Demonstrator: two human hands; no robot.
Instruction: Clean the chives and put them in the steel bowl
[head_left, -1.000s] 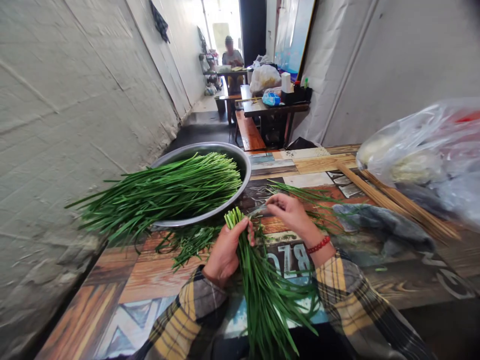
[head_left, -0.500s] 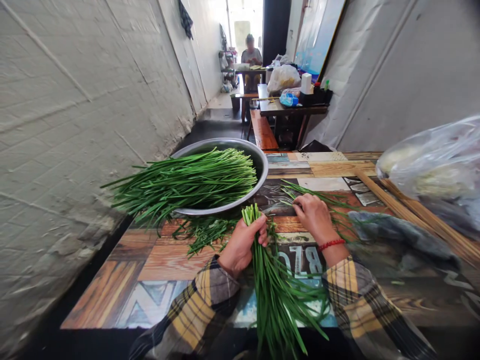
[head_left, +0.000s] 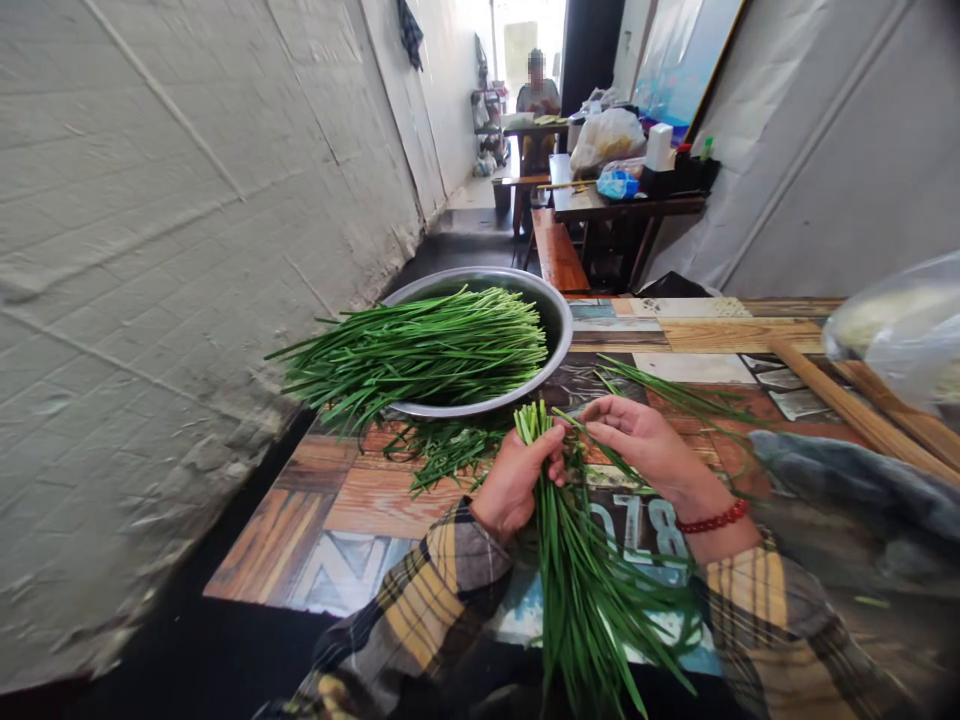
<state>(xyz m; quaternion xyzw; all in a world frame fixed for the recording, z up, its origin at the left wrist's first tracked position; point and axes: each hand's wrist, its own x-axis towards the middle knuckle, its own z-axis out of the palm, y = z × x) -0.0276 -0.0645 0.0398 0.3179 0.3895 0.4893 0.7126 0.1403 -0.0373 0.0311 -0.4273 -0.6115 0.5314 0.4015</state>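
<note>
Now one green bunch (head_left: 571,565) tight in left hand (head_left: 517,482), at least one stalk (head_left: 568,418) in right hand's (head_left: 643,442) pinch, one bowl (head_left: 558,325) beyond.

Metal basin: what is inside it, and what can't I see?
Inside the metal basin lies a thick pile of long green stalks, pale ends toward the right, leafy tips hanging over the left rim. Bare inner wall shows at the right; the bottom under the pile is hidden.

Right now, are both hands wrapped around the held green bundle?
No, only the left hand is gripping the green bundle, while the right hand is off to its side.
</note>
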